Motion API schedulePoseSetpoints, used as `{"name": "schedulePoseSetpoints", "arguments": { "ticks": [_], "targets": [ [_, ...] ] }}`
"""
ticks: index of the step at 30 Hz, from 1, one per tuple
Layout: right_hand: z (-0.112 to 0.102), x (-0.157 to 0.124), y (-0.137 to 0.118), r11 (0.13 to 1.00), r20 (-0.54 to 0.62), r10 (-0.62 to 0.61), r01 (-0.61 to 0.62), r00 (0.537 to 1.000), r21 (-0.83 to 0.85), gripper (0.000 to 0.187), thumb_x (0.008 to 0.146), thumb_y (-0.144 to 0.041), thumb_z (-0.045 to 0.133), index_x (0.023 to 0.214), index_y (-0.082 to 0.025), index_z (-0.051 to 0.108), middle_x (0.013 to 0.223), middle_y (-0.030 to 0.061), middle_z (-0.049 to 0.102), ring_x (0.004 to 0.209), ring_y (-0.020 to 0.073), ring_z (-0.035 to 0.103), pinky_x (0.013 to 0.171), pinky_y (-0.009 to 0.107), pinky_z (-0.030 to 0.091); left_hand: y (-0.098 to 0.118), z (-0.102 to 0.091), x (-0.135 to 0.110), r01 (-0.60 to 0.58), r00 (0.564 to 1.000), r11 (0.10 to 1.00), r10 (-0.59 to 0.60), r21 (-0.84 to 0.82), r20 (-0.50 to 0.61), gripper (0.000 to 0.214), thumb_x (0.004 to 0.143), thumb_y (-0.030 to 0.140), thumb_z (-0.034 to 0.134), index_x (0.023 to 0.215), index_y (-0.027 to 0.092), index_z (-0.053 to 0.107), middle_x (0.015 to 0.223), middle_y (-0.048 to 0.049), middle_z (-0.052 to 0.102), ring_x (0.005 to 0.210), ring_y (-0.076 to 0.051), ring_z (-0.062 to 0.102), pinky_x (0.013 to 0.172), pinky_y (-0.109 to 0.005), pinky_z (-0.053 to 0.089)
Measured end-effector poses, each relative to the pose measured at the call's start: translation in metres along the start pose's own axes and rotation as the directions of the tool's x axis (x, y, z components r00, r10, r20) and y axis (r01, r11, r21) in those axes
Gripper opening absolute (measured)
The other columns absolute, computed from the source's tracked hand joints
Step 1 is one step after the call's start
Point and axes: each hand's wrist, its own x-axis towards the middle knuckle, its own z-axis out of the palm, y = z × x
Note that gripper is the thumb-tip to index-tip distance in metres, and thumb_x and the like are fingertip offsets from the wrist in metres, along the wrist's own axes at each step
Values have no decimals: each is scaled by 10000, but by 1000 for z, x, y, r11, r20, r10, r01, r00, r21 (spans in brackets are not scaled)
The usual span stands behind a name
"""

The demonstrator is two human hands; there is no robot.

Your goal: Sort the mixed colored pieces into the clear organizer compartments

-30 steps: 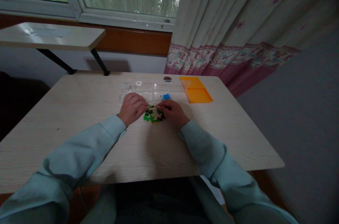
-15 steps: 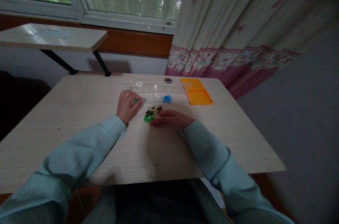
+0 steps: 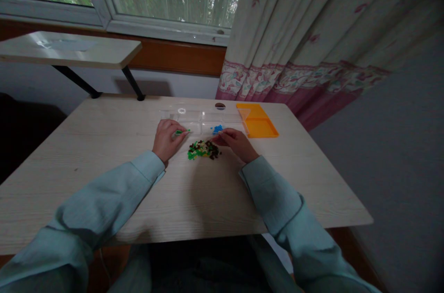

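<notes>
A small heap of green, brown and pale beads [image 3: 203, 149] lies on the wooden table [image 3: 104, 163]. My left hand [image 3: 167, 138] rests just left of the heap, fingers curled round a thin green tool whose tip points at a clear compartment box [image 3: 194, 119]. My right hand [image 3: 236, 143] sits at the heap's right edge, fingers pinched together near the blue beads [image 3: 217, 129] in the box; what it pinches is too small to make out.
An orange tray [image 3: 257, 123] lies right of the clear box. A dark round hole [image 3: 219, 106] is in the table's far edge. A small side table [image 3: 69, 50] stands under the window at left. A patterned curtain [image 3: 305, 39] hangs at the right.
My left hand left the heap and picked up the green tool. My right hand slid from beside the heap up toward the blue beads. The heap is spread a little wider.
</notes>
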Motion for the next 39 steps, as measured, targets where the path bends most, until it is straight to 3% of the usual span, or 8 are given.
{"name": "schedulePoseSetpoints", "arguments": {
  "ticks": [5,15,22,24,27,31,35,39],
  "targets": [
    [-4,7,16,964,-135,-125,88,983,-251,282,860,-432,549,791,-190,675,881,59,731,849,189,664,843,370,523,0,0,1,12,1000,1000,-12,8,23,185,849,400,627,827,221,667,882,-42,621,952,-221,528,893,-416,394],
    [35,-2,17,953,-47,-190,173,981,-247,334,885,-471,506,881,-193,692,900,29,699,869,183,629,841,310,486,1,-2,1,2,1000,1000,-2,9,30,203,864,410,606,828,217,658,874,-38,620,924,-211,537,882,-402,394],
    [33,-4,14,936,-57,-244,219,968,-276,359,919,-471,457,947,-200,691,923,32,693,889,181,623,838,309,477,0,0,0,3,1000,1000,-3,7,28,211,866,421,603,830,220,656,878,-37,624,928,-211,537,885,-404,390],
    [31,-5,13,868,-31,-341,301,940,-396,308,915,-429,489,934,-206,700,918,45,691,899,188,617,861,328,466,-1,0,0,6,1000,1000,-6,10,30,213,869,423,596,833,221,655,884,-39,624,937,-214,536,889,-408,390],
    [36,-7,11,647,186,-508,515,841,-562,184,886,-332,568,915,-227,716,933,53,698,932,194,598,917,350,432,-1,0,0,3,999,1000,-4,9,31,210,867,419,598,832,220,655,880,-40,623,936,-216,534,891,-409,390],
    [56,-11,11,412,420,-542,666,728,-622,167,882,-278,595,1006,-263,707,1071,34,691,1062,200,557,978,377,381,1,-1,0,14,999,1000,-14,6,37,195,865,400,603,836,215,657,878,-43,622,935,-214,531,898,-403,388],
    [72,-13,15,310,460,-534,671,709,-674,152,876,-298,619,999,-272,705,1125,18,679,1153,220,507,1029,417,325,2,-2,0,10,999,1000,-11,4,37,176,856,384,618,840,215,663,872,-38,621,931,-213,531,898,-400,391],
    [67,-12,16,333,414,-539,637,733,-695,120,873,-247,618,950,-257,710,1106,17,683,1103,207,530,1009,407,342,1,-2,0,10,1000,1000,-10,1,26,153,847,365,633,837,216,665,869,-36,625,926,-210,536,896,-400,395]
  ]
}}
